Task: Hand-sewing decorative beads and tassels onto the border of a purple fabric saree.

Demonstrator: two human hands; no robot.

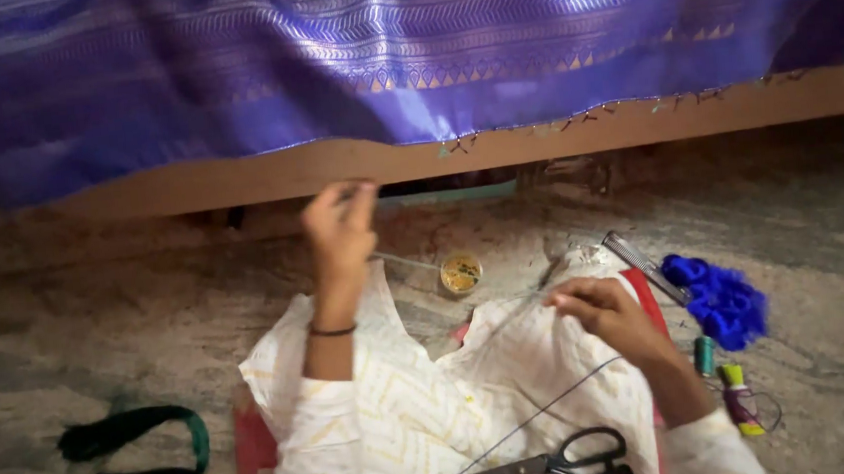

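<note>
My left hand (339, 228) is raised toward the hanging edge of a purple patterned cloth (408, 58), its fingers pinched together on something thin, apparently a thread. My right hand (604, 313) rests lower on my white-clad lap, fingers closed on a thin thread or needle near the knee. A dark thread (536, 414) runs across my lap from the right hand down toward black-handled scissors (560, 462), which lie on the white fabric.
A small round dish with yellow contents (461, 273) sits on the floor between my hands. To the right lie a comb (645, 265), a blue tuft of thread (718, 299), and thread spools (704, 355). Dark green thread hanks (138, 460) lie at the left.
</note>
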